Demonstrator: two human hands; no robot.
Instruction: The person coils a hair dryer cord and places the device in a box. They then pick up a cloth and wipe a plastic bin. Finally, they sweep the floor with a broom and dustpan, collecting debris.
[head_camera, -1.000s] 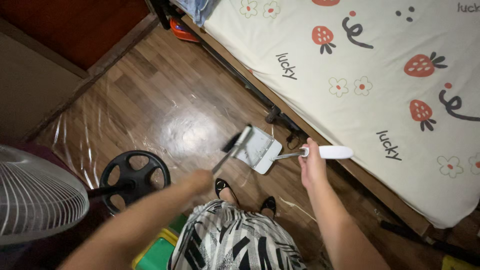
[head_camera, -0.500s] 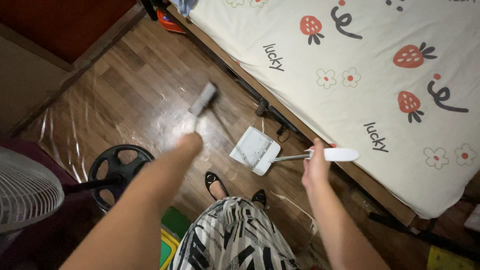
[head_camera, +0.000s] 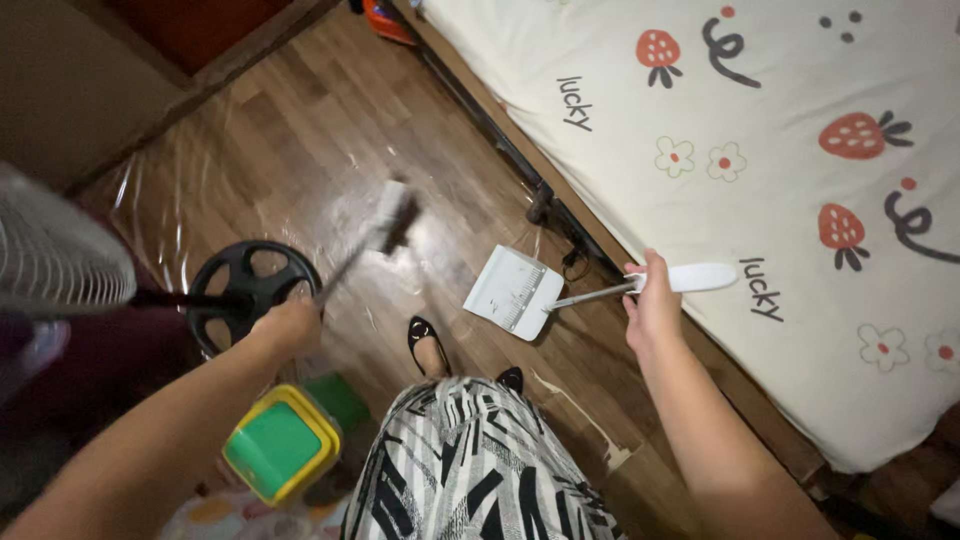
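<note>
My left hand grips the thin handle of a small broom, whose blurred brush head touches the glossy wooden floor left of the dustpan. My right hand holds the white grip of a long-handled white dustpan, which rests flat on the floor by the bed's edge. My black shoes stand just below the pan, with a black-and-white patterned skirt beneath.
A bed with a cream strawberry-and-flower sheet fills the right side, its dark frame along the floor. A standing fan's round black base and grille stand at left. A green-and-yellow box sits lower left.
The broom swung from over the dustpan out to the upper left, then drew back lower left with my left hand. The dustpan stayed put in my right hand.
</note>
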